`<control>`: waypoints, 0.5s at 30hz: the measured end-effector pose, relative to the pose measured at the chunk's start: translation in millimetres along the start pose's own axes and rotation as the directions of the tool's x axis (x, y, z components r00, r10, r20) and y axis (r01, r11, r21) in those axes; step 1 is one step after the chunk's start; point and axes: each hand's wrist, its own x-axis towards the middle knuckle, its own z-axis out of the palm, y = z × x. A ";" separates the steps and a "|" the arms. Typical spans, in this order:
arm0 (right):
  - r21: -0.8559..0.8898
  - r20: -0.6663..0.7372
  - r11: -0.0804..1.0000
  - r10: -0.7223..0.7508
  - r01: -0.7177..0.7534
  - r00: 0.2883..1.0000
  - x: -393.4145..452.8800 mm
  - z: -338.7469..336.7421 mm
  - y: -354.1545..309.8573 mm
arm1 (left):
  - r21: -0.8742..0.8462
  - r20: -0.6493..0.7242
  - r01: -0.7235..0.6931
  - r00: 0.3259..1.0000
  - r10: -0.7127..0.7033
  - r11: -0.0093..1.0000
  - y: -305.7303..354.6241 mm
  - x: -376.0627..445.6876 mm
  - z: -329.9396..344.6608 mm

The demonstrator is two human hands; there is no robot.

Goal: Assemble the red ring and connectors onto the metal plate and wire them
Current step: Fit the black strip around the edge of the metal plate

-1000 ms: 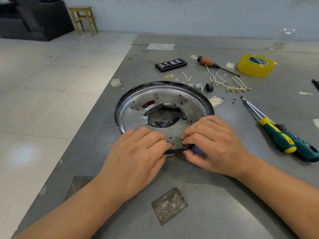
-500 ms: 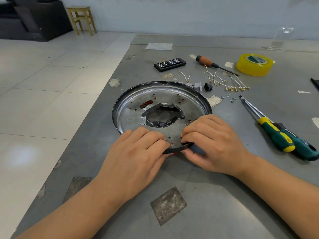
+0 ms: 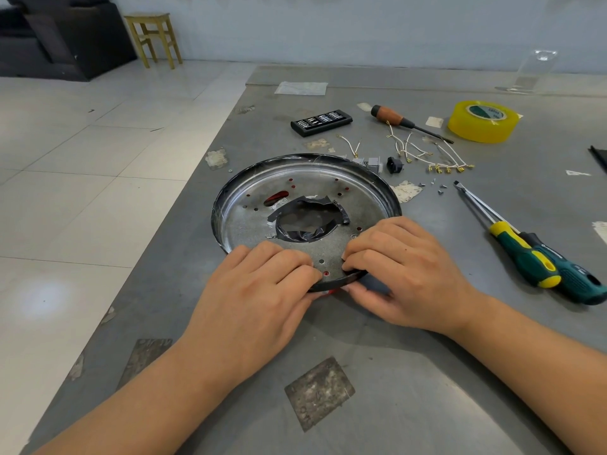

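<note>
Both hands are gripping the round, black-rimmed metal plate (image 3: 305, 192) at six o'clock: left hand (image 3: 259, 297) and right hand (image 3: 404, 274) curling fingers over the rim, seemingly seating the red ring (image 3: 329, 292) beneath.

Pale wall (image 3: 361, 27) running behind; white tiled floor (image 3: 82, 159) reflecting light; wooden stool (image 3: 154, 37) standing beside dark sofa (image 3: 59, 37).

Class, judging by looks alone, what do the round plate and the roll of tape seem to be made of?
Round plate: seemingly galvanised sheet metal, dull speckled grey with a shiny rim.
Roll of tape: probably clear plastic film, glossy, translucent yellow, on a green-printed core.
</note>
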 end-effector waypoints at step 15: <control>-0.001 -0.029 1.000 0.013 -0.013 0.999 -0.9 2.8 -1.7 | -0.025 -0.052 0.033 0.998 -0.034 0.999 1.9 -2.1 9.7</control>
